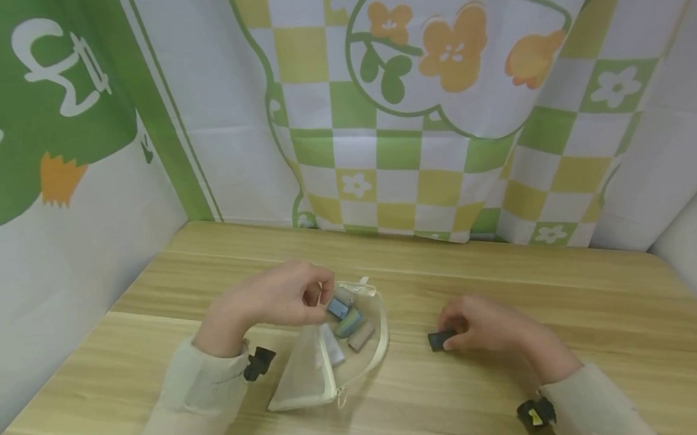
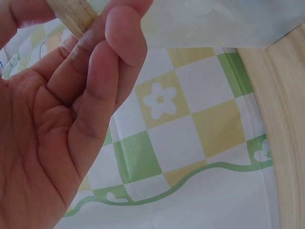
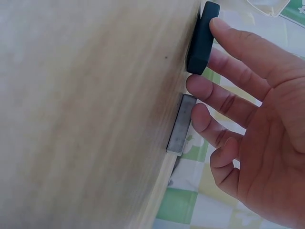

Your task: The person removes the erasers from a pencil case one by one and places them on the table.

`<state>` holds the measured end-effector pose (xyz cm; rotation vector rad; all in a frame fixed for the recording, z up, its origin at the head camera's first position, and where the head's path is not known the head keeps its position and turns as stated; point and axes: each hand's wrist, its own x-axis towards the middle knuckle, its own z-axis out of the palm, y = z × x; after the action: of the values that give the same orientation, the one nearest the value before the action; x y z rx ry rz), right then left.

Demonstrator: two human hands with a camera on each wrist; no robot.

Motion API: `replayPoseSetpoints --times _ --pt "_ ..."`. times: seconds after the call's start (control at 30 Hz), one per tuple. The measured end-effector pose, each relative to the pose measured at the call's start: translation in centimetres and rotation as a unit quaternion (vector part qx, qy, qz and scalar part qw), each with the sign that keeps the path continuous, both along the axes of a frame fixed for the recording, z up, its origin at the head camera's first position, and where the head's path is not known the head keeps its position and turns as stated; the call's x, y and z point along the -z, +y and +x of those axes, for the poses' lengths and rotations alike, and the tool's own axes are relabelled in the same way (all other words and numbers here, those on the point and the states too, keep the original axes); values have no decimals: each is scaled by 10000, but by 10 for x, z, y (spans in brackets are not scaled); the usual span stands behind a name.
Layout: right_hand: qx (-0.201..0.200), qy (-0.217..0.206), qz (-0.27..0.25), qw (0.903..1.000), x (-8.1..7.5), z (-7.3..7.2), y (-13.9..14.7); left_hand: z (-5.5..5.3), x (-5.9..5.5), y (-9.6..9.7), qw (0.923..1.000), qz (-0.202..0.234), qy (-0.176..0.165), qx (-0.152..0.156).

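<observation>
My left hand (image 1: 281, 294) pinches the cream zipper edge (image 2: 76, 16) of a see-through mesh zip pouch (image 1: 296, 378). The pouch gapes open on the table, and several small blocks in grey, blue and green, such as a green one (image 1: 349, 322), lie inside it. Off to the right of the pouch, my right hand (image 1: 482, 323) holds a dark, nearly black rectangular block (image 3: 202, 38) between thumb and fingers, close over the wood. A grey block (image 3: 181, 125) rests on the table beside the ring fingertip in the right wrist view; the hand hides it in the head view.
The wooden table (image 1: 432, 416) has light grain and a rounded far right corner. Behind it hangs a printed cloth (image 1: 435, 149) with green and yellow checks. White and green cloth (image 1: 111, 250) lines the left side. A zipper pull (image 1: 341, 399) dangles at the pouch's near end.
</observation>
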<state>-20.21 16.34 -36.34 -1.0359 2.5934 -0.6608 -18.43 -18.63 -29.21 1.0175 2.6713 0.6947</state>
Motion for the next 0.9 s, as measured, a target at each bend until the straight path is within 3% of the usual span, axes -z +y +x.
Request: replayPoseSetpoints --times 0.5,0.73,0.9 --pt "94 -151 -6 9998 -1 1 1 0 0 0 10000 0 -32 9" --pt "372 -196 -15 9991 -2 2 1 -1 1 -1 10000 30 -60 9" --pt "354 -78 -137 9993 -3 2 -2 0 0 0 10000 26 -84 2"
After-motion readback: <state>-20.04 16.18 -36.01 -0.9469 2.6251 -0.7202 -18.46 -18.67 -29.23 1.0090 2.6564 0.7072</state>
